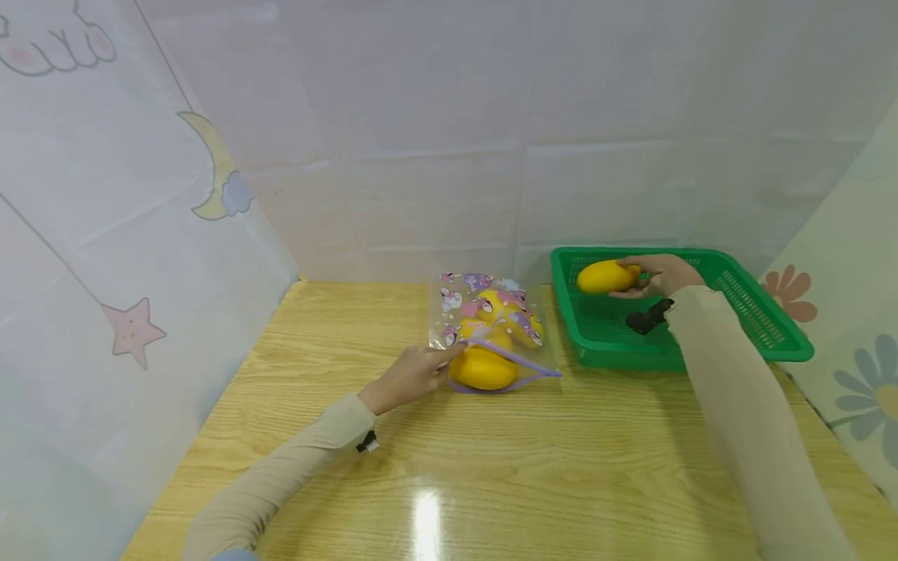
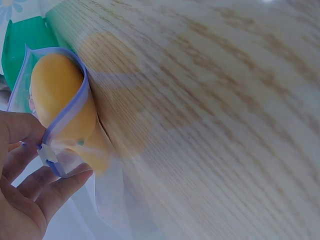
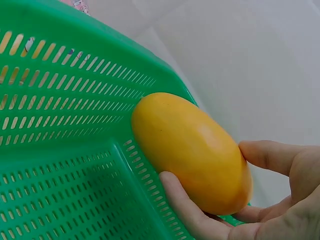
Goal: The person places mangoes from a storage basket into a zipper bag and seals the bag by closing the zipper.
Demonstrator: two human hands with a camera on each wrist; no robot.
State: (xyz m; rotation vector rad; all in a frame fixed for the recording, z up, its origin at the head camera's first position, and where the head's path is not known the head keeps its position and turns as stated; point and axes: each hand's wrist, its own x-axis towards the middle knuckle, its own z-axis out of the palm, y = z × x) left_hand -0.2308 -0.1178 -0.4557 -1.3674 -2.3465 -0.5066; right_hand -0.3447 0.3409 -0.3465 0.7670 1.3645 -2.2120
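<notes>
My right hand (image 1: 666, 274) grips a yellow mango (image 1: 605, 276) by one end, thumb on one side and fingers on the other. In the right wrist view this mango (image 3: 192, 152) is close to the inner wall of the green basket (image 3: 110, 145). On the table, my left hand (image 1: 410, 379) pinches the purple zip edge of a clear printed bag (image 1: 449, 308) near its slider (image 2: 48, 154). The bag's mouth stands partly open towards me. Inside it lie several mangoes, one of them (image 1: 484, 368) right at the mouth.
The green basket (image 1: 624, 357) sits at the back right of the wooden table (image 1: 449, 460), beside the bag. A pale cloth wall (image 1: 435, 202) rises behind the table, with printed cloth (image 1: 863, 312) along the right side.
</notes>
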